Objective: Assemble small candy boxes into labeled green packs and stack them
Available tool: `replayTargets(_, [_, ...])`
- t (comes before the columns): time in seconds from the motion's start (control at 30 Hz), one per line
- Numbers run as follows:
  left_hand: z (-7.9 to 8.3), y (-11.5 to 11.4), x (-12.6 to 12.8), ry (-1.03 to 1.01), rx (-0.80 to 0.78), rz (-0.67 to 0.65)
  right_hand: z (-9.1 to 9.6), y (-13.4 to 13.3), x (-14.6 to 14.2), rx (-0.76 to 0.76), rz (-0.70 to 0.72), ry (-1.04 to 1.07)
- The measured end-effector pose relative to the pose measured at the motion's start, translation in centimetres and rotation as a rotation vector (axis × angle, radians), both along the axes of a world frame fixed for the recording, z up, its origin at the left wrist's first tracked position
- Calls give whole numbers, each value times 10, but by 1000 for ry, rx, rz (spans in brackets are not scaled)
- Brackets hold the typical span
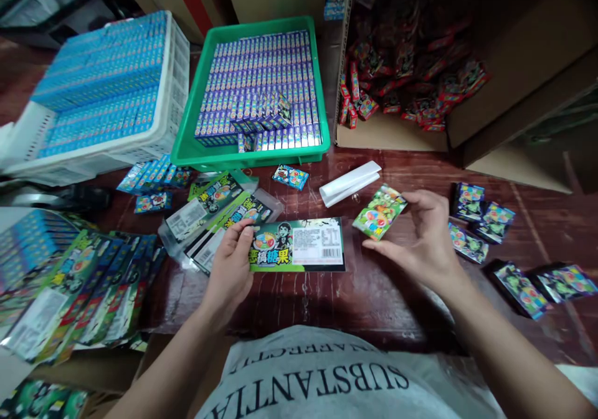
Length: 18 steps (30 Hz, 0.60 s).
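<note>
My left hand (233, 263) pinches the left end of a long green and black printed card (299, 244) with a white barcode label, held flat above the table. Between thumb and fingers, my right hand (425, 232) grips a small green candy box (380, 211) by its right edge, just beyond the card's right end. Behind my left hand lie several similar printed cards in clear plastic bags (205, 210). Small black and purple boxes (467, 201) stand on the table to the right of my right hand. A folded white paper (350, 183) lies behind the green box.
At the back, a green tray (326, 148) holds rows of purple boxes, and a white basket (175, 89) holds blue ones. An open carton (392, 137) contains red boxes. Filled printed packs (88, 288) lean at the left. One blue box (290, 177) lies before the tray.
</note>
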<state>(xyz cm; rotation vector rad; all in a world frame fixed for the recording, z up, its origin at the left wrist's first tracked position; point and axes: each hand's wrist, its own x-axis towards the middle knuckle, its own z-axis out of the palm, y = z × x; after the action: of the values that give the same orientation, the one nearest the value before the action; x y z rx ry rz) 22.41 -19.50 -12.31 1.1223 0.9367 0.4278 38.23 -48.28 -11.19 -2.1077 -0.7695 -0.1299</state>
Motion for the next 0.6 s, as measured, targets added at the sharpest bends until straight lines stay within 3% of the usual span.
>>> replayTargets(0.1, [0, 3, -2, 0, -2, 28, 4, 7, -5, -43, 66, -56])
replayTargets(0.27, [4, 9, -5, -26, 18, 25, 10, 5, -15, -109, 280, 58])
replayTargets(0.43, [8, 13, -6, -27, 42, 15, 12, 8, -15, -65, 195, 6])
replayTargets(0.6, [13, 16, -8, -25, 56, 6, 10, 5, -18, -112, 313, 77])
